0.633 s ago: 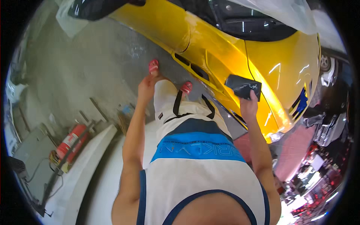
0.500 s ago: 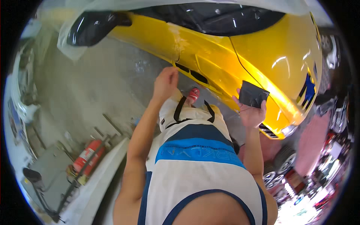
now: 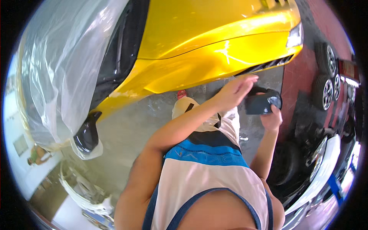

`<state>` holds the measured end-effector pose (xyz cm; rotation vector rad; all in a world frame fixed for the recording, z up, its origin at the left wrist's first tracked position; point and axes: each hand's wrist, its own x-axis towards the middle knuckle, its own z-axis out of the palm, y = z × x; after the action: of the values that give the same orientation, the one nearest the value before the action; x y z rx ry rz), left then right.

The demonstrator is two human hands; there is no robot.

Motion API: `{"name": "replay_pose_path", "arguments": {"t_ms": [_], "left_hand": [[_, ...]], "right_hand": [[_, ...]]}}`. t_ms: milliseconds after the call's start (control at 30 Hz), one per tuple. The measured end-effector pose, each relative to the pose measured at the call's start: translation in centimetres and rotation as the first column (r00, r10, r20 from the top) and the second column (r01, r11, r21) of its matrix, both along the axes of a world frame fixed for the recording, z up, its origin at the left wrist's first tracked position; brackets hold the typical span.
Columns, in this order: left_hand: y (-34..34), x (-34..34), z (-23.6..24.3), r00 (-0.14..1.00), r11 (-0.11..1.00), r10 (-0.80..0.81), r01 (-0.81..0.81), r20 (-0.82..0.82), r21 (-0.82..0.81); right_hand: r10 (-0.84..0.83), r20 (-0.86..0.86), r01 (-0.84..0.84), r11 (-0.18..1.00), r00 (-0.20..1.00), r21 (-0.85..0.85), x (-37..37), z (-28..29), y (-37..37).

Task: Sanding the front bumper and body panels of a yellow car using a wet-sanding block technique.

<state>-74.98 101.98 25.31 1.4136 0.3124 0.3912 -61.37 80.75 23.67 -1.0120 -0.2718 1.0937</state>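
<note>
My right hand (image 3: 272, 117) holds a dark grey, thin flexible sheet (image 3: 257, 105), which looks like sandpaper. The thumb lies on its face and the sheet curls over at the far end. Close by on the left, my left hand (image 3: 237, 91) hangs in the air with its fingers stretched out and nothing in it. Beyond both hands stands a yellow car (image 3: 184, 50), its glossy front side toward me. Neither hand touches the bodywork. A pale scuffed patch shows on the panel near the door mirror (image 3: 86, 136).
Clear plastic film (image 3: 57, 69) drapes over the car's cabin at left. Loose wheels (image 3: 326, 92) stand at right on a red-and-dark floor. A white bumper (image 3: 86, 191) lies behind at lower left, and another car with a white edge (image 3: 320, 172) is at lower right.
My body and view have turned toward the car's front. My left hand has swung right, close to my right hand. The sheet stays in my right hand and has become curled.
</note>
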Motion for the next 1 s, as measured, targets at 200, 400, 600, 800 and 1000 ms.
{"name": "replay_pose_path", "arguments": {"t_ms": [200, 400, 600, 800, 1000], "left_hand": [[-7.9, 8.2, -5.1, 0.905, 0.753, -0.021, 0.294, -0.425, 0.588], [-8.1, 17.7, -6.1, 0.935, 0.621, -0.054, 0.306, -0.35, 0.722], [0.9, 23.7, -11.0, 0.938, 0.025, 0.245, 0.247, -0.246, 0.969], [0.9, 25.0, -13.6, 0.902, -0.146, 0.242, 0.399, -0.359, 0.905], [0.8, 23.7, -13.2, 0.855, -0.097, 0.363, 0.429, -0.37, 0.898]], "right_hand": [[-0.159, -0.328, 0.08, 0.967, 0.931, -0.24, -1.0, -6.3, -1.3], [-0.362, -0.53, 0.176, 0.913, 0.767, -0.369, 12.6, -14.0, -12.7], [-0.79, 0.016, 0.33, 0.238, 0.613, -0.914, 21.4, -43.9, -26.4], [0.054, 0.364, 0.368, -0.169, 0.93, -0.915, 23.9, -64.7, -36.5], [-0.201, 0.095, 0.088, -0.044, 0.975, -0.995, 19.8, -75.8, -34.0]]}}
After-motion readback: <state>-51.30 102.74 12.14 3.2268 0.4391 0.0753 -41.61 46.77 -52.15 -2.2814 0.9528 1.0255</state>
